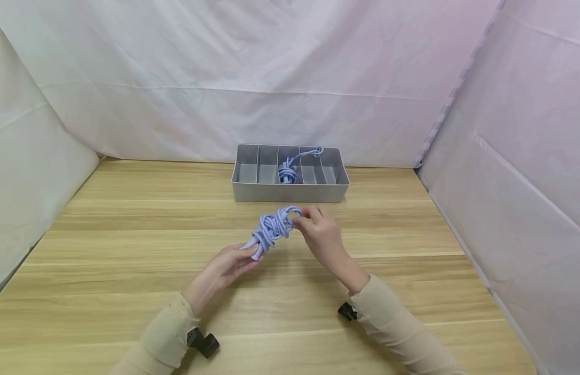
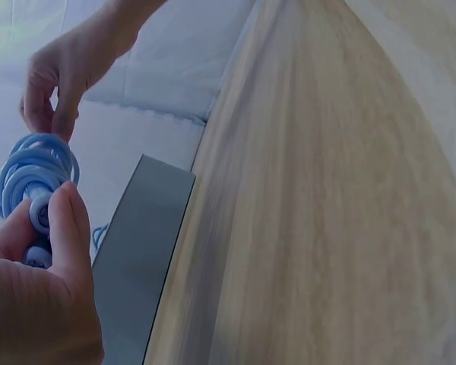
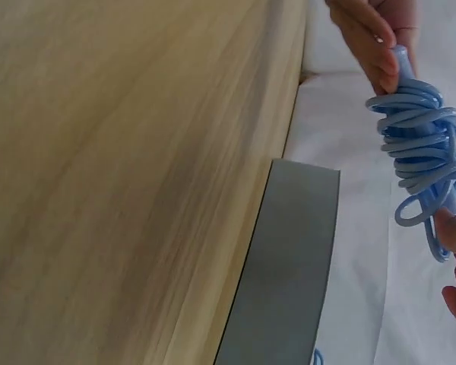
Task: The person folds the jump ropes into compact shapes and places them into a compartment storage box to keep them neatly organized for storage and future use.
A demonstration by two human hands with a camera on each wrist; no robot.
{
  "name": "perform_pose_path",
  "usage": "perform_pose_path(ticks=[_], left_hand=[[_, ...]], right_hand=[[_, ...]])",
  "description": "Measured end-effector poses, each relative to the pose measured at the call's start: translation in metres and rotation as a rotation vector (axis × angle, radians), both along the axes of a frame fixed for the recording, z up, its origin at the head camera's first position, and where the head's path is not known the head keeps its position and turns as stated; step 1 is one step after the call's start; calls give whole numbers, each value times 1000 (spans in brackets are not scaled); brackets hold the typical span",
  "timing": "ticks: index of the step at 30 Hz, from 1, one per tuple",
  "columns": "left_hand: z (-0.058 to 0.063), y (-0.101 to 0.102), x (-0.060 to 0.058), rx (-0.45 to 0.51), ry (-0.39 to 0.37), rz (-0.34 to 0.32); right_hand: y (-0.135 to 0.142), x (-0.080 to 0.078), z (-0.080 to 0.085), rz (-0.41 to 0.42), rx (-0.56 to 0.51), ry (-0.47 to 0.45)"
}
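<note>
A light blue jump rope (image 1: pixel 272 229), its cord wound in several turns round its two handles, is held up over the table between both hands. My left hand (image 1: pixel 229 266) grips the handle ends, thumb on top; the round end caps show in the left wrist view, beside the thumb (image 2: pixel 70 220). At the far end of the bundle, my right hand (image 1: pixel 323 237) pinches a loop of the cord between thumb and fingertips. From the right wrist view, the coils (image 3: pixel 422 137) look tightly stacked, with a small loop sticking out near the right thumb (image 3: pixel 452 230).
Beyond the hands stands a grey divided box (image 1: pixel 290 194) with several compartments. In its middle compartment lies another blue corded bundle (image 1: pixel 288 174), its cord trailing over the dividers to the right. White cloth (image 1: pixel 252 114) encloses the wooden table (image 1: pixel 144 229) at the back and sides.
</note>
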State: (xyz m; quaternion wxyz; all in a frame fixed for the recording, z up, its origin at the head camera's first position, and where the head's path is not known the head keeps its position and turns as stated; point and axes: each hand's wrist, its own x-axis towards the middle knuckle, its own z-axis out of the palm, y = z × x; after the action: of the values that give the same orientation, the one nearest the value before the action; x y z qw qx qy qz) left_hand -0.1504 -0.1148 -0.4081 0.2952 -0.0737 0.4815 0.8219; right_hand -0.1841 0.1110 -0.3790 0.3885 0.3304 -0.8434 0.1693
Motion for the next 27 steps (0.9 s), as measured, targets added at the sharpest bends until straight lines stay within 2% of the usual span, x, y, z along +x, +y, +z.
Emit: perform_pose_path(ticks=[2, 5, 10, 13, 22, 27], left_hand=[[1, 3, 0, 34, -18, 15], [2, 6, -1, 112, -44, 30], [2, 10, -2, 268, -85, 44], [3, 11, -2, 322, -106, 52], [7, 16, 1, 369, -192, 89], [4, 16, 2, 301, -139, 106]], right_hand=[[-3, -2, -2, -22, 18, 44], [-8, -4, -6, -29, -19, 63], [-19, -3, -13, 2, -192, -1], [-25, -1, -15, 30, -323, -57], [-40, 5, -22, 59, -651, -214], [-46, 12, -16, 79, -756, -376]])
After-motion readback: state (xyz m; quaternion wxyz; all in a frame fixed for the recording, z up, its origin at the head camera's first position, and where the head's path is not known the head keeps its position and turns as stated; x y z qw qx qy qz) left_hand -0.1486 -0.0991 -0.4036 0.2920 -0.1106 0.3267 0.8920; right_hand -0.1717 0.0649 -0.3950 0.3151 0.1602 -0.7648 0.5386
